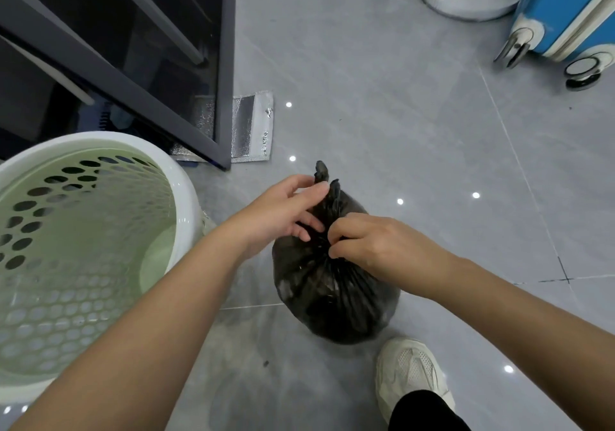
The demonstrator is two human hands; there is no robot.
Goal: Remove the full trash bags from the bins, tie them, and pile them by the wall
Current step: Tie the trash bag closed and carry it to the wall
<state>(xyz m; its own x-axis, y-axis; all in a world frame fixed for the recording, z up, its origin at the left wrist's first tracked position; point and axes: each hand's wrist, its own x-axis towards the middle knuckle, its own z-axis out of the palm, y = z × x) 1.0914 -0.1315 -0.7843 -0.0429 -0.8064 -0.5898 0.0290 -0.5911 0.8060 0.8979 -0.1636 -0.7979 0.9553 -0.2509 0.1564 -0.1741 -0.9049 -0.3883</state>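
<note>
Head camera: a black trash bag point(332, 290) sits on the grey tiled floor point(416, 114) just right of the white perforated bin point(186, 191), out of it and gathered at the neck but, by the look of it, not yet knotted. The risk from here appears to lie in the knot. The two twisted tails point(322, 171) standing up from the neck are short, and if either slips from the fingers the gather could spring open and let the contents out; a hard pull on plastic stretched this thin could also tear it. The bag rests on its own rounded base, so a sideways tug might roll it away from the bin, towards the pale shoe point(409, 370) touching its near right side. The left hand point(283, 211), on the side of the bag nearer the bin, pinches one tail between thumb and forefinger, its other fingers lying loosely on the neck. The right hand point(369, 244), on the side farther from the bin, has its fingers curled tight into the bunched plastic at the neck.
</note>
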